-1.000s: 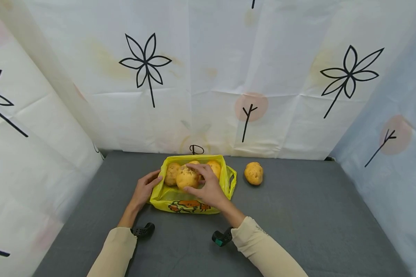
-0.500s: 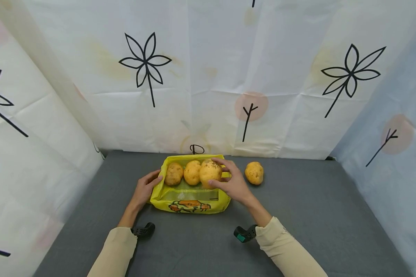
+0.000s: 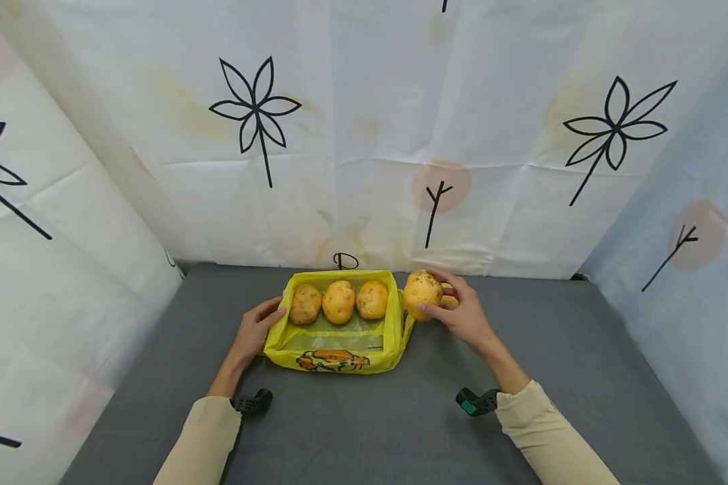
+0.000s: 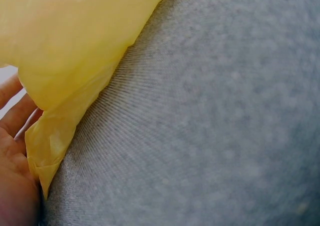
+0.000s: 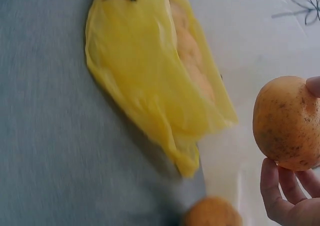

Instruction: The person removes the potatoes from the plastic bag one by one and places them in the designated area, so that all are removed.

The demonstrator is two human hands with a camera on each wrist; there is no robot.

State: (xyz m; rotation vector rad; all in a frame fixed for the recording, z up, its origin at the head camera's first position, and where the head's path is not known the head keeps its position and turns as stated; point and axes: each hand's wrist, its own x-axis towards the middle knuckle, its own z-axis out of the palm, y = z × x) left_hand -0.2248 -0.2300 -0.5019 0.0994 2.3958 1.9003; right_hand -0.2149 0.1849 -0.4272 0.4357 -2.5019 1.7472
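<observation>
A yellow plastic bag (image 3: 274, 350) lies on the table with its mouth open, and three potatoes (image 3: 338, 302) sit in a row inside it. My left hand (image 3: 256, 328) holds the bag's left edge; the yellow film covers part of its fingers in the left wrist view. My right hand (image 3: 468, 318) grips another potato (image 3: 422, 295) between thumb and fingers, in the air just beyond the bag's right side. In the right wrist view this potato (image 5: 285, 123) shows dark specks. Behind the right hand, a loose potato (image 3: 451, 297) on the table is mostly hidden.
The grey cloth-covered table (image 3: 558, 350) extends to both sides and in front of the bag. White sheets printed with flowers (image 3: 491, 222) enclose it at the back, left and right. The bag's handle (image 3: 408, 329) sticks out on its right.
My right hand has lifted the potato out of the bag and carried it rightward past the rim, now covering much of the loose potato. The left hand stays at the bag's left edge.
</observation>
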